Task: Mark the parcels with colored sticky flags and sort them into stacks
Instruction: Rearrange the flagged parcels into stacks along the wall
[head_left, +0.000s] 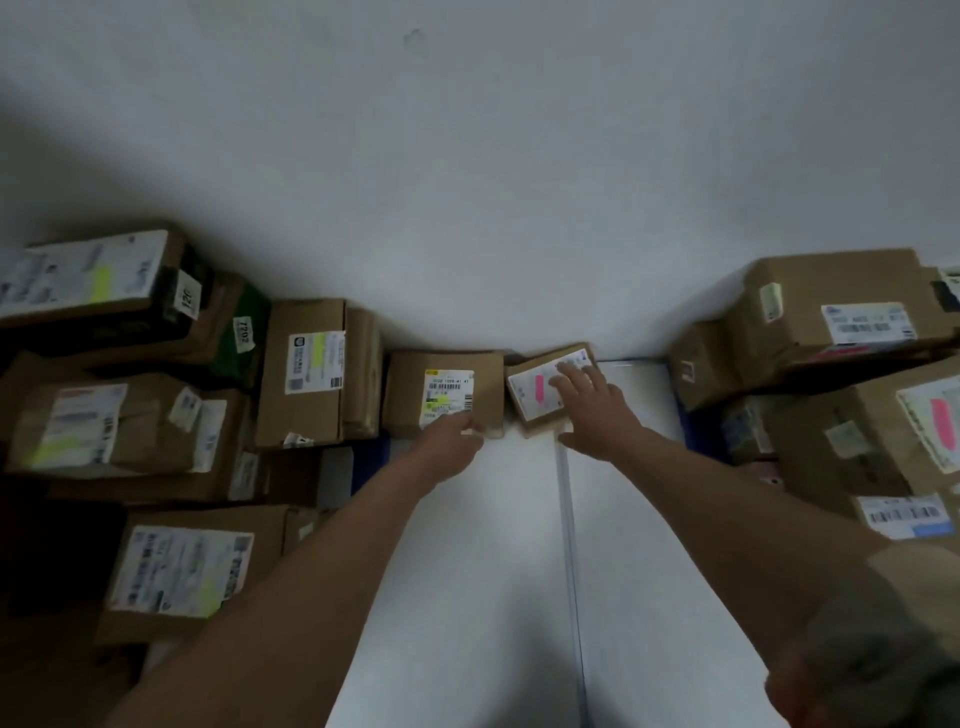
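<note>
Two small cardboard parcels stand against the wall at the far edge of the white table (519, 545). The left one (410, 395) carries a white label with a yellow flag. My left hand (457, 434) grips its near right corner, fingers curled under the edge. The right one (530, 395) lies tilted and bears a pink flag on its label. My right hand (592, 410) rests flat on top of it, fingers spread, thumb out at its near edge.
A stack of brown parcels (156, 415) with yellow-green flags fills the left side. Another stack (852, 374) with pink flags rises on the right. The white wall (467, 182) stands close behind. A seam (569, 545) runs down the table between my arms.
</note>
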